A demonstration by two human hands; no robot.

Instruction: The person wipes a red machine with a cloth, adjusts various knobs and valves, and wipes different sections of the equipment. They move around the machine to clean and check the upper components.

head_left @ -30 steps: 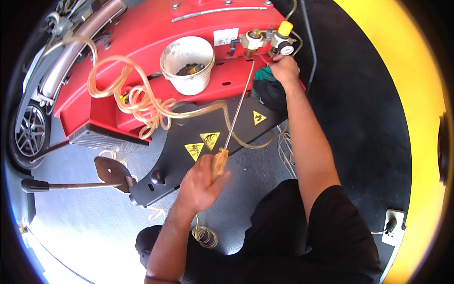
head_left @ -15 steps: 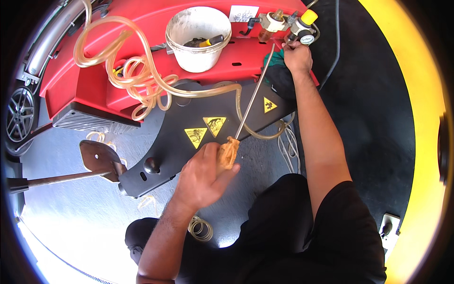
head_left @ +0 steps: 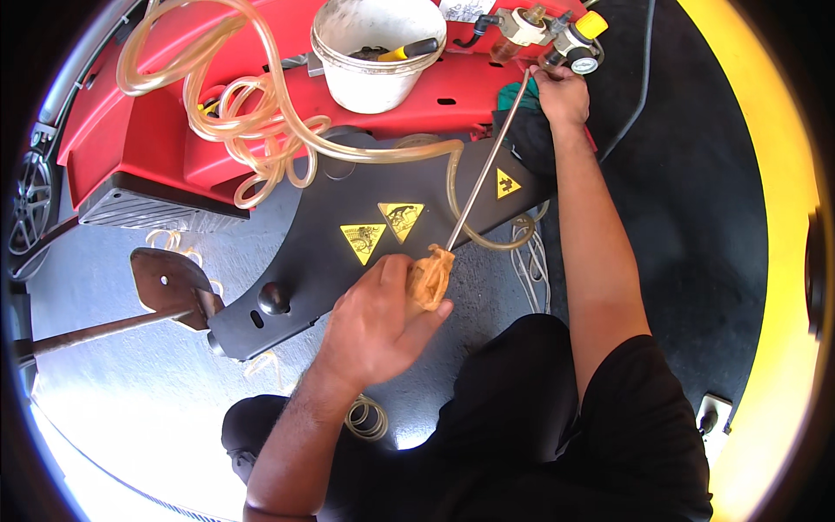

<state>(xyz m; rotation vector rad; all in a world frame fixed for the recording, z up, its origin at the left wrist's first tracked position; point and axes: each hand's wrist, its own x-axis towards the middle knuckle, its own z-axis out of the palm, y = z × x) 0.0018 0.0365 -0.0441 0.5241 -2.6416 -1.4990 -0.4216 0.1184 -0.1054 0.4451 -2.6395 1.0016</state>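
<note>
My left hand [head_left: 383, 317] is wrapped round the crumpled tan-orange handle [head_left: 430, 278] of a tool with a long thin metal rod [head_left: 489, 165]. The rod slants up and away to the right, its tip close by my right fingers. My right hand [head_left: 564, 97] is closed just under the clear bowl of the air filter-regulator unit [head_left: 570, 43], which has a yellow knob and a round gauge. What its fingertips pinch is hidden. A dark green and black cloth [head_left: 526, 130] hangs beneath that hand.
A white bucket [head_left: 370, 87] with a yellow-and-black handled tool stands on the red machine body [head_left: 296, 104]. Coiled clear hose [head_left: 252, 113] trails across the black machine arm [head_left: 322, 209]. A rusty plate on a bar [head_left: 170, 283] sticks in at left. White cable [head_left: 532, 270] lies on the floor.
The view has shifted, so the machine sits slightly higher in it. The rod's tip has come closer to my right fingers. My left hand keeps its hold on the handle.
</note>
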